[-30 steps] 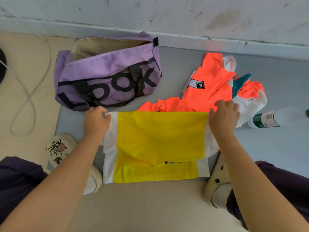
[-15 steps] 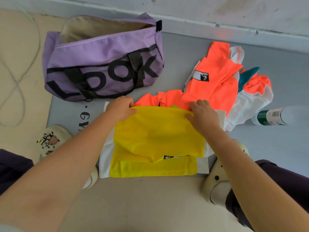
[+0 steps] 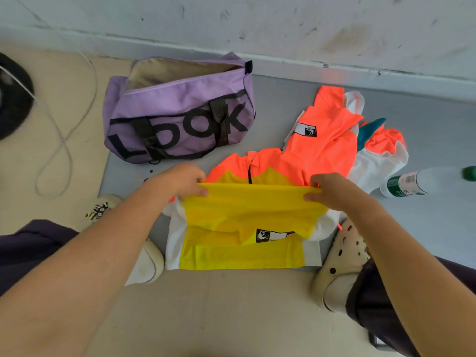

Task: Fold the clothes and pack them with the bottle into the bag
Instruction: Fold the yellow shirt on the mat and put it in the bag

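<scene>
A yellow and white garment (image 3: 247, 228) lies partly folded on the floor between my feet. My left hand (image 3: 180, 184) pinches its far edge at the left, and my right hand (image 3: 329, 191) pinches the same edge at the right, lifting that edge off the layer below. Behind it an orange, white and teal garment (image 3: 332, 140) lies crumpled and unfolded. The purple bag (image 3: 180, 119) with black "LOOK" lettering sits at the back left, its zip open at the top. A clear plastic bottle (image 3: 417, 182) with a green cap lies on its side at the far right.
A grey mat (image 3: 425, 228) covers the floor under the clothes and bag, with a wall (image 3: 257, 27) just behind. My two pale clogs (image 3: 342, 264) flank the yellow garment. A white cord (image 3: 64, 130) loops on the beige floor at the left beside a dark round object (image 3: 13, 99).
Both hands have taken hold of the yellow garment's far edge and raised it, drawing it toward me. The view has shifted so the bag sits lower and further right.
</scene>
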